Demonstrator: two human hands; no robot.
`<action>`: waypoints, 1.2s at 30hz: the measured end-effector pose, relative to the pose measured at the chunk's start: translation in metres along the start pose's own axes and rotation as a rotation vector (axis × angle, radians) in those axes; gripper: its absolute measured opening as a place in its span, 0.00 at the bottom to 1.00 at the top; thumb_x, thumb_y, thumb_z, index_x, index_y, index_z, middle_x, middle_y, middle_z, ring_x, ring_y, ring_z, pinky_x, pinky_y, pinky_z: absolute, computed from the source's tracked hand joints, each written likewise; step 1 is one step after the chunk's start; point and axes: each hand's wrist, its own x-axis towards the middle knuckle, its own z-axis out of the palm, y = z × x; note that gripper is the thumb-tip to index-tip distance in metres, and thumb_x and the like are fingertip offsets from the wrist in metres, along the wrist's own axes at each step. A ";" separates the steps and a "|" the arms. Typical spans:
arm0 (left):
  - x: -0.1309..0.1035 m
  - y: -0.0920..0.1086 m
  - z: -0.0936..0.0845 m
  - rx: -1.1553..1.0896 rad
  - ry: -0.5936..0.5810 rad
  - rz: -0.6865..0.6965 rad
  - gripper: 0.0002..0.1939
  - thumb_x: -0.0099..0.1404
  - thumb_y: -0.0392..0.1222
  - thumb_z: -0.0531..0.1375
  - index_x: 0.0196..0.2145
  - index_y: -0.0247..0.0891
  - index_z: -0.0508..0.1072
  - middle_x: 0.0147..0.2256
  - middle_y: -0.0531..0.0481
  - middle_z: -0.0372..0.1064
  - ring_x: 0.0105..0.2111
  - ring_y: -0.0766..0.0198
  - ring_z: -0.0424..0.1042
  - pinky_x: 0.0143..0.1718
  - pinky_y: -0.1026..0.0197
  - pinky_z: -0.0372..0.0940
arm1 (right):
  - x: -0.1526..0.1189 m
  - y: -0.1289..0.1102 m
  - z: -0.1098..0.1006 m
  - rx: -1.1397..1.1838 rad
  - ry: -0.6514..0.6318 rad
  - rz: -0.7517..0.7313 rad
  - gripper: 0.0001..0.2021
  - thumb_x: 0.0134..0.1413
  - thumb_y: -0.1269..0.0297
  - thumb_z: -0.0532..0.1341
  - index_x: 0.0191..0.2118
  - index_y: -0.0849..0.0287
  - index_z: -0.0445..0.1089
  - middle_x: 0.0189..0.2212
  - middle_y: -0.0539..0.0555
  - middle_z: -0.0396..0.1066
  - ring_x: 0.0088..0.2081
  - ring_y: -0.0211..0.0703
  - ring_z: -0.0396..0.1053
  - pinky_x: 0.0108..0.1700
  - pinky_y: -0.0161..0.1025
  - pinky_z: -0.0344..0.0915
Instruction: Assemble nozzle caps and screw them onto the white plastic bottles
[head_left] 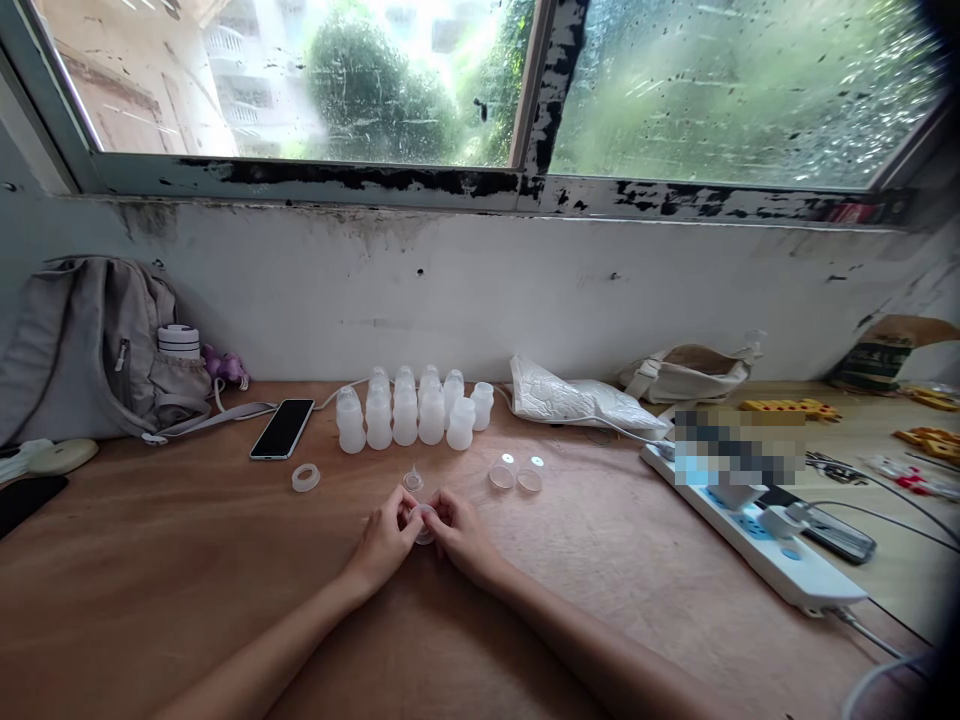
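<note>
My left hand (384, 535) and my right hand (460, 535) meet at the middle of the table, fingers pinched on a small translucent bottle ring (424, 537). The fingers partly cover it, so I cannot tell whether a teat sits in it. Just beyond the fingertips a clear bottle teat (413, 480) stands on its base, tip up. Another translucent bottle ring (305, 478) lies off to the left. To the right, two clear bottle caps (502, 473) are side by side. Behind them, several frosted baby bottles (405, 415) stand upright in a cluster, some capped; two at its right look uncapped.
A phone (282, 430) lies left of the bottles, near a grey backpack (112, 345). Against the wall rests a white plastic package (577, 395). A power strip (750, 530) with plugs and cables runs along the right side, beside a beige pouch (686, 375).
</note>
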 end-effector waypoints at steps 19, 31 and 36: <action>-0.001 0.001 0.002 -0.127 0.045 0.028 0.11 0.57 0.39 0.53 0.40 0.40 0.61 0.33 0.50 0.69 0.29 0.66 0.69 0.33 0.63 0.63 | -0.001 0.001 0.000 0.112 -0.026 -0.025 0.07 0.49 0.66 0.55 0.36 0.57 0.58 0.23 0.47 0.66 0.17 0.30 0.61 0.13 0.25 0.55; -0.001 0.001 0.001 -0.143 0.017 0.020 0.11 0.57 0.41 0.54 0.39 0.39 0.61 0.31 0.51 0.69 0.28 0.66 0.69 0.31 0.64 0.62 | 0.000 -0.001 0.000 0.101 -0.023 -0.006 0.07 0.49 0.65 0.54 0.36 0.58 0.59 0.18 0.44 0.64 0.13 0.29 0.59 0.12 0.25 0.55; 0.000 -0.001 0.002 -0.154 0.019 0.016 0.10 0.56 0.40 0.54 0.37 0.39 0.61 0.28 0.53 0.69 0.27 0.65 0.69 0.31 0.64 0.62 | -0.001 -0.002 0.000 0.073 -0.029 -0.014 0.06 0.49 0.66 0.54 0.35 0.59 0.59 0.20 0.45 0.65 0.14 0.28 0.59 0.13 0.25 0.55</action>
